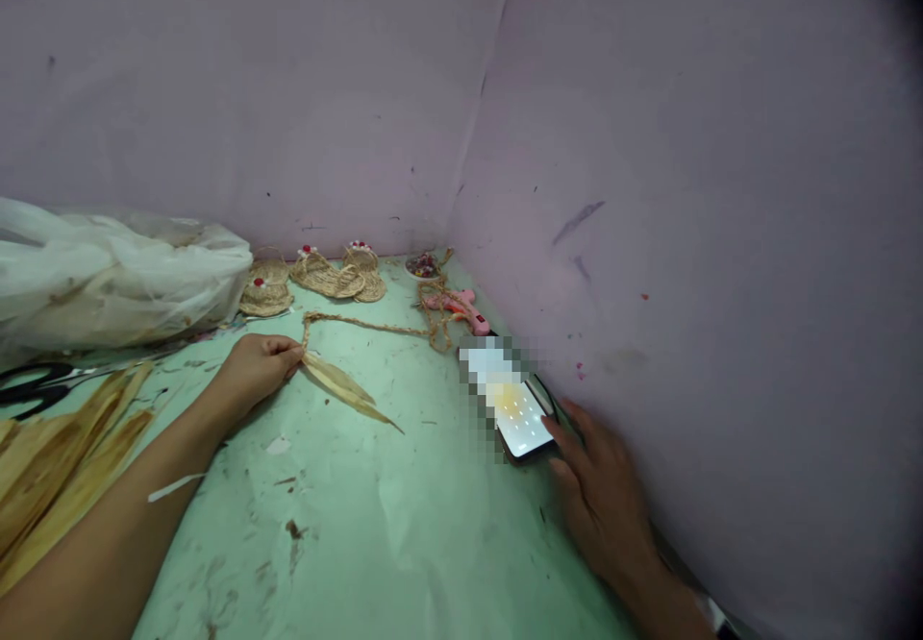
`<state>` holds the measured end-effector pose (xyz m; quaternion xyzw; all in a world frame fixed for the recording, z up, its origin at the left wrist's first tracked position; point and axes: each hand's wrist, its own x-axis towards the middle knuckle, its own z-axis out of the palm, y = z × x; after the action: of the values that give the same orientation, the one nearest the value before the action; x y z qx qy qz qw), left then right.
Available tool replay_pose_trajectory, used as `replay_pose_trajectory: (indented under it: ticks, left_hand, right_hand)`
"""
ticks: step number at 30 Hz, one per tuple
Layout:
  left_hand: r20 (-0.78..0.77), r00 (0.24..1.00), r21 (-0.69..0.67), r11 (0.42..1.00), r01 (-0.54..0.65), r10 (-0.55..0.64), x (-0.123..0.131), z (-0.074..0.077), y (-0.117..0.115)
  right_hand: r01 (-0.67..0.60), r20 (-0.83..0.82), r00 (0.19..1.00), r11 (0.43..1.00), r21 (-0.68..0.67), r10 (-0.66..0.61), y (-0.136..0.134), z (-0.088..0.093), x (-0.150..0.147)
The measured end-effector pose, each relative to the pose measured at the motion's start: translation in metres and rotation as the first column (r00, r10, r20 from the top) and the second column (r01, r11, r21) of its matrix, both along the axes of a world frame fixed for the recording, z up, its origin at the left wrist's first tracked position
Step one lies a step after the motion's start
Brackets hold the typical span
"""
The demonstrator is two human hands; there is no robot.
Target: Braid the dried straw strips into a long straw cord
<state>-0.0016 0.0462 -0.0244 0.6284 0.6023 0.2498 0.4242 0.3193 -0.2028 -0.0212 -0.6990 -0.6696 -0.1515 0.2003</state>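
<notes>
My left hand (261, 371) pinches the end of a braided cord (367, 323), where a loose dry husk strip (346, 392) fans out toward the right. The braid runs back across the table and ends in a loose tangle beside a pink glue gun (472, 313). At the right, my right hand (602, 486) has its fingers stretched out and apart, one fingertip at the lower right edge of a phone (530, 429). The phone lies face up with its screen lit, and part of it is blurred out.
A plastic bag (122, 275) lies at the back left. Below it are black-handled scissors (36, 385) and dry husks (64, 467). Small woven pieces with red beads (328, 277) and a dish of beads (423, 265) stand along the wall. Walls bound the green table (404, 525) behind and at right.
</notes>
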Motion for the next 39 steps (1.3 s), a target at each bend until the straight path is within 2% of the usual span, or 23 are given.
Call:
replay_pose_trajectory:
  ticks: [4,9,17,23,31,33,35,37,39]
  left_hand:
    - [-0.009,1.0,0.007,1.0,0.002,-0.002,-0.002,-0.002,0.0]
    - [-0.008,1.0,0.031,0.999,0.017,-0.017,-0.004,-0.007,0.004]
    - [-0.014,1.0,0.031,0.999,0.023,-0.023,-0.004,-0.004,0.002]
    - [0.012,1.0,0.041,0.999,-0.002,0.001,-0.006,-0.012,0.007]
    - [0.029,0.999,0.024,1.0,-0.019,0.018,-0.004,-0.01,0.005]
    - [0.042,0.999,0.021,0.999,-0.024,0.023,-0.004,-0.009,0.005]
    - [0.074,0.996,-0.007,0.999,-0.038,0.039,-0.002,-0.006,0.003]
    - [0.138,0.987,-0.073,0.994,-0.075,0.085,0.0,0.001,0.0]
    - [0.209,0.966,-0.154,0.981,-0.119,0.15,0.003,0.01,-0.003]
  right_hand:
    - [-0.037,-0.019,0.999,0.999,0.036,0.038,-0.004,0.009,-0.006]
    - [-0.069,0.034,0.997,0.996,-0.053,0.071,0.003,0.009,-0.01]
    - [-0.033,0.118,0.992,0.992,-0.12,0.047,0.008,0.006,-0.011]
    - [0.012,0.165,0.986,0.995,-0.099,0.004,0.017,0.014,-0.011]
    - [0.092,0.205,0.977,0.977,-0.193,-0.051,0.03,0.016,-0.011]
    - [0.082,0.156,0.986,0.977,-0.195,-0.052,0.028,0.015,-0.013]
    - [0.056,0.037,0.998,0.987,-0.152,-0.051,0.029,0.018,-0.022]
    - [0.01,-0.174,0.984,0.997,-0.073,-0.022,0.036,0.027,-0.043]
    - [-0.08,-0.463,0.885,0.996,-0.038,0.054,0.055,0.04,-0.074]
